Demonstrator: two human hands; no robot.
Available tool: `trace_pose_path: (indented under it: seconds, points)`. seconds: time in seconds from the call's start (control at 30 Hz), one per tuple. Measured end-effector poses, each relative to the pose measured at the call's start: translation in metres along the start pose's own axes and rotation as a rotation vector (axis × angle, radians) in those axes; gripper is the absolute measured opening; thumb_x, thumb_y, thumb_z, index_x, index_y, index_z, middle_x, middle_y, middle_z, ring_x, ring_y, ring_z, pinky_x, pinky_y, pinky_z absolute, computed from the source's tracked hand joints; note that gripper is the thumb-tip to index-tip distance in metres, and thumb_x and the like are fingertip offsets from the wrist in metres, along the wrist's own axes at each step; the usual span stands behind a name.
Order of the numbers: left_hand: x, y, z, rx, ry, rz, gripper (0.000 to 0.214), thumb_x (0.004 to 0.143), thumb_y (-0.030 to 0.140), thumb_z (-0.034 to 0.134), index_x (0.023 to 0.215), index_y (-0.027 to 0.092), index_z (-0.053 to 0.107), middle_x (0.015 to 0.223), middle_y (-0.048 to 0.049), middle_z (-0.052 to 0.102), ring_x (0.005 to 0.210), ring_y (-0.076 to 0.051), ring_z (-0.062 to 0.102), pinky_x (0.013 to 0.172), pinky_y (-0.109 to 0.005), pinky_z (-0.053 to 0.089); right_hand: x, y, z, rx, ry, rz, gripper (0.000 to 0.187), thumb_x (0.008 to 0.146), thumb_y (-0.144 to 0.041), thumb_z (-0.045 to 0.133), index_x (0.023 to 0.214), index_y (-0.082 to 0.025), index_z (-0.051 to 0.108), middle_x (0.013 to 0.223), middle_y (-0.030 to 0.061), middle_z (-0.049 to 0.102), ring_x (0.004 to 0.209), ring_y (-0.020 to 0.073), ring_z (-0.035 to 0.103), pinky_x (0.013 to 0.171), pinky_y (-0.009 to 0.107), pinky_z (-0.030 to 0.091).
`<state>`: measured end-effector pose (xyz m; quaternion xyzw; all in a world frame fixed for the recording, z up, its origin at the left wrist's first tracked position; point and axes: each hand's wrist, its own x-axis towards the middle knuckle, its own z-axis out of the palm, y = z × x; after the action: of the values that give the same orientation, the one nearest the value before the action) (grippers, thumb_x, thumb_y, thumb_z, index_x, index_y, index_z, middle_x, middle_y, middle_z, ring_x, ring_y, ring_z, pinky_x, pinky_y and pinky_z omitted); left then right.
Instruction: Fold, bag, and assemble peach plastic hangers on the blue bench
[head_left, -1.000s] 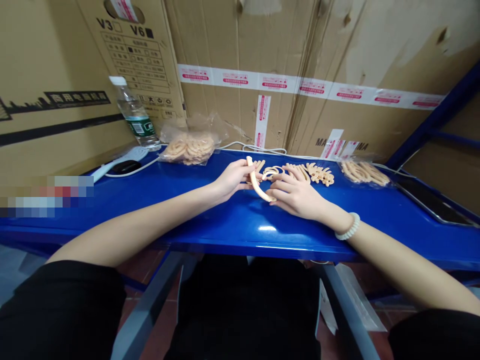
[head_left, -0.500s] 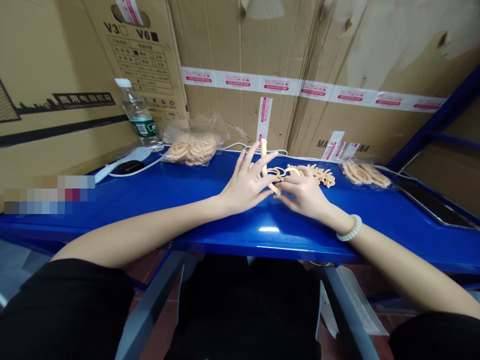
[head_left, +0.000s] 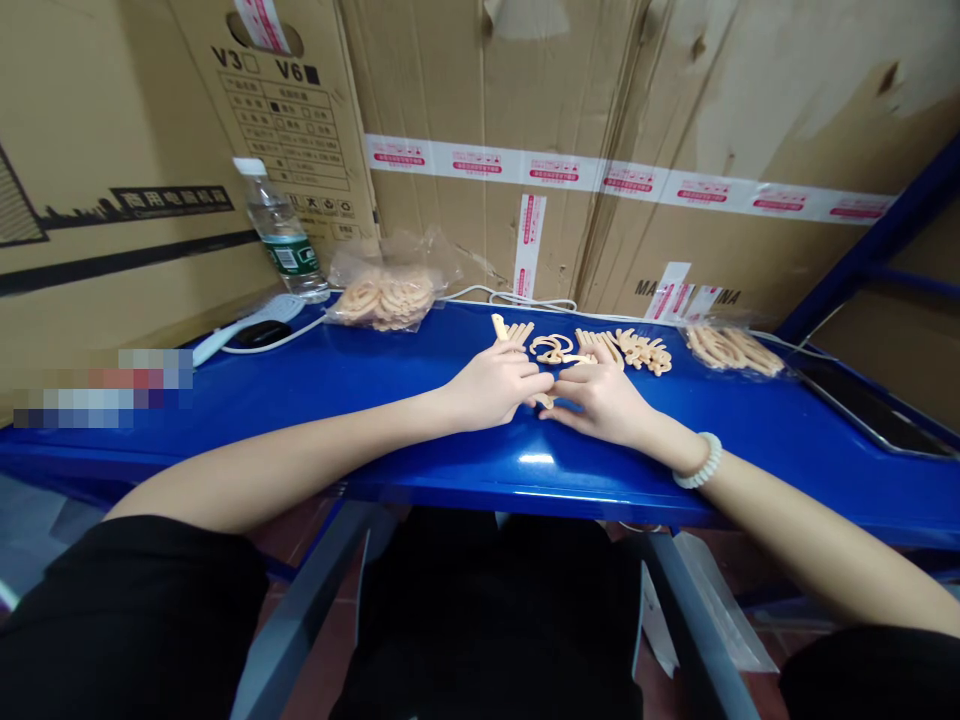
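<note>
i'm holding one curved piece (head_left: 499, 327) in my left hand (head_left: 491, 385), well to the right of the bottle (head_left: 285, 240) and nearer to me; my left fingers are pressing together around its middle, with a pale end showing above them and another below. my right hand (head_left: 604, 400) is curling just beside that lower end, farther from the bottle, its fingers bending; i can't tell whether they're pinching it or the small pale piece (head_left: 579, 359) showing at their tips. beside the bottle, one printed carton (head_left: 292, 130) is reading "v3" with a blank square, "v6" with a filled one, and "商用电脑机箱". the bottle's green label is showing a barcode, its brand too small to read. right of the bottle, one wide carton (head_left: 480, 80) is showing the letters "ma" and "na", and its long tape strip (head_left: 517, 168) is carrying seven red printed blocks. i'm counting two clear bags (head_left: 386, 300), one just beside the bottle and one far to its right; between them, four loose clusters (head_left: 552, 347) are lying, their pieces overlapping too much to count. i'm wearing one pale bracelet (head_left: 699, 462).
</note>
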<state>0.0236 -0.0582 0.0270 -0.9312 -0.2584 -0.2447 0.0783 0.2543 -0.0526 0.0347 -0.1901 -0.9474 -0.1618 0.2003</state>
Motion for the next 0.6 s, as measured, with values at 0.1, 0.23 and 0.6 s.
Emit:
trace_pose_path:
  seconds: [0.1,0.23,0.6]
  points:
    - [0.0,-0.002,-0.001,0.037,-0.026,0.009,0.018,0.092,0.017,0.049,0.084,0.021,0.064,0.082,-0.0064,0.069,0.086,-0.023,0.063,0.096,-0.04,0.045,0.001,-0.001,-0.002,0.07,-0.007,0.013,0.043,0.106,-0.049,0.052,0.085,-0.017,0.072,0.07,0.0022,0.064,0.065,0.0177,0.054,0.096,0.043,0.031]
    - [0.002,-0.005,-0.004,-0.012,-0.007,0.005,0.019,0.09,0.015,0.047,0.082,0.022,0.063,0.082,-0.0066,0.068,0.085,-0.022,0.061,0.098,-0.041,0.043,0.003,-0.002,-0.005,0.14,-0.005,0.038,0.04,0.106,-0.044,0.053,0.084,-0.017,0.072,0.068,0.0009,0.062,0.062,0.0162,0.05,0.09,0.04,0.032]
    - [0.003,-0.018,-0.019,-0.181,0.031,-0.055,0.025,0.095,0.022,0.045,0.083,0.024,0.067,0.094,-0.0092,0.073,0.094,-0.024,0.063,0.11,-0.046,0.034,0.004,0.008,-0.006,0.362,0.01,0.213,0.032,0.104,-0.044,0.056,0.094,-0.018,0.072,0.08,0.0032,0.07,0.07,0.0184,0.057,0.086,0.039,0.036]
